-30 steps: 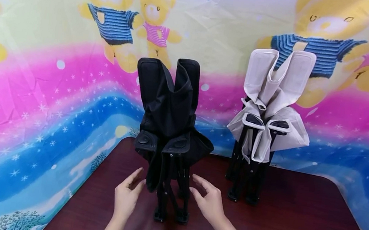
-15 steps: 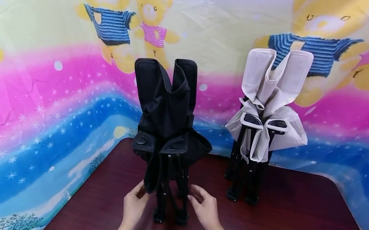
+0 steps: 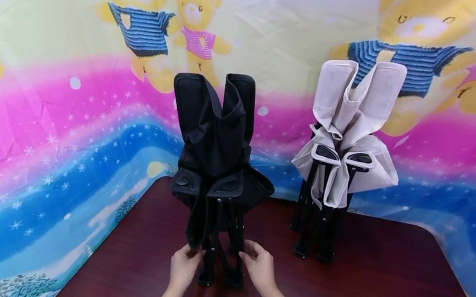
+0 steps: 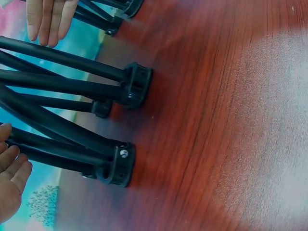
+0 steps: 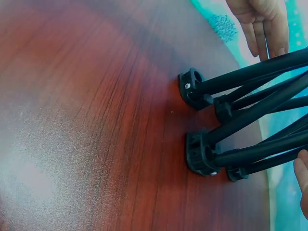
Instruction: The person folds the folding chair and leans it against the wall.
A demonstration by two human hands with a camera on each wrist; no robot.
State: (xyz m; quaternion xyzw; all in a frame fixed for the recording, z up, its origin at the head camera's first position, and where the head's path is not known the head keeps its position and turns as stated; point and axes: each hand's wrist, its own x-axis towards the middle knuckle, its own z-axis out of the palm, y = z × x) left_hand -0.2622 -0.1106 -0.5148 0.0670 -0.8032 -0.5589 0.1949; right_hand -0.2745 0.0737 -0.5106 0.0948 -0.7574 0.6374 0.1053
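A black folding chair, folded up, stands upright on the dark red table; its fabric is bunched above thin black legs. In the head view my left hand is at the left side of the lower legs, fingertips right by the tubes. On the opposite side, my right hand has its thumb and fingers near the right leg. Both wrist views show the leg tubes between the two hands, with relaxed fingers not wrapped round them. The black plastic feet rest on the tabletop.
A second folded chair, off-white with black legs, stands farther back to the right on the same table. Behind the table hangs a cloth backdrop printed with bears and snowflakes.
Both hands have moved lower and closer to the black chair's legs, the left one coming in to the right. The chairs stay where they were; the head view shifts slightly.
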